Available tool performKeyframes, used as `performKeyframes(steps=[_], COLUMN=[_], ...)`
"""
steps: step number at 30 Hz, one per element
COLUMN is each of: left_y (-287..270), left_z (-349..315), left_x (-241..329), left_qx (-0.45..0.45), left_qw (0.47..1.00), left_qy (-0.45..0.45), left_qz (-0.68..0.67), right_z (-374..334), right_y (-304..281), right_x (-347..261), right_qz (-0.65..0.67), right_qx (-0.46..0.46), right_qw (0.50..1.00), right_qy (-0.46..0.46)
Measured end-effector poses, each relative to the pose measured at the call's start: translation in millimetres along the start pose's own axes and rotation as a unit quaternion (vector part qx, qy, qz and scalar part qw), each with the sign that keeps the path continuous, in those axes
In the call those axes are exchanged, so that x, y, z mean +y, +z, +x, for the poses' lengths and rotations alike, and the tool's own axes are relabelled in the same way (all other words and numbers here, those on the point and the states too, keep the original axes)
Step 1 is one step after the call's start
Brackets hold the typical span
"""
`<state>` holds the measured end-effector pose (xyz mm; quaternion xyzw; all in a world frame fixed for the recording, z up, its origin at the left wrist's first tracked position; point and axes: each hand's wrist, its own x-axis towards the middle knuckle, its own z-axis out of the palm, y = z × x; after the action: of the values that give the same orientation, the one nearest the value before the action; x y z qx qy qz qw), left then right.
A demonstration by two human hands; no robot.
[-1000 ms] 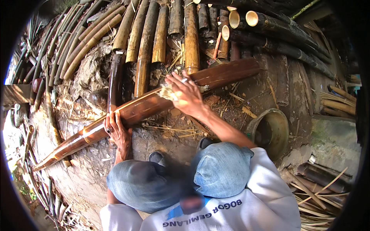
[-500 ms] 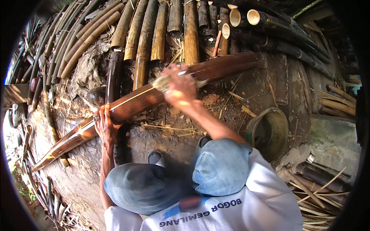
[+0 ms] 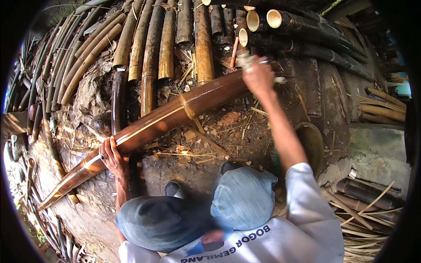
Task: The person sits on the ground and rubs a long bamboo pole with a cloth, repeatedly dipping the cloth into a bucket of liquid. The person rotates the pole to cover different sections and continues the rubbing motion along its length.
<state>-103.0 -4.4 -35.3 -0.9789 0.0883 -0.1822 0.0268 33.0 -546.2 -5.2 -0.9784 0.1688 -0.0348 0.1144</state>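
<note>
A long, wet, reddish-brown bamboo pole [image 3: 153, 123] lies slantwise in front of me, its lower end to the left and its far end up to the right. A pale stripe runs along it, and a tan joint ring shows near its middle. My left hand [image 3: 115, 157] grips the pole's lower part, fingers curled over the near top edge. At the far right end, my right hand [image 3: 259, 79] is closed on a pale fibrous wad [image 3: 247, 62], pressed against the pole. Motion blurs the wad, and the hand covers part of it.
Several yellowish bamboo poles [image 3: 167, 46] lie side by side beyond, with dark cut poles [image 3: 307, 30] stacked at upper right. A round bucket [image 3: 312, 142] stands right of my knees, before a concrete block [image 3: 378, 147]. Bamboo strips [image 3: 372, 215] pile at lower right.
My right hand has slid the wad along the pole, away to the right, from near the middle to the far end, uncovering the joint ring. My left hand keeps its grip.
</note>
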Motion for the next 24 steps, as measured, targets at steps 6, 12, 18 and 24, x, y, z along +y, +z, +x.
performKeyframes(steps=[6,12,18,24], left_y=[6,-35,-6,-1], left_z=[-18,-8,3,-6], left_x=[29,3,-14,13], left_qx=[0.098,-0.124,-0.093,-0.025], left_qw=[0.994,0.992,0.994,0.999], left_qy=[0.023,0.014,-0.028,-0.03], left_qz=[-0.041,-0.016,-0.04,0.004], right_z=[-120,-77,-22,-120], right_y=[59,-7,-15,51], right_x=[-119,33,-9,-116], right_qz=[0.067,0.12,0.087,0.059], right_qx=[0.127,0.144,-0.054,0.013], right_qw=[0.92,0.96,0.992,0.93], right_qy=[-0.365,-0.207,0.075,-0.363])
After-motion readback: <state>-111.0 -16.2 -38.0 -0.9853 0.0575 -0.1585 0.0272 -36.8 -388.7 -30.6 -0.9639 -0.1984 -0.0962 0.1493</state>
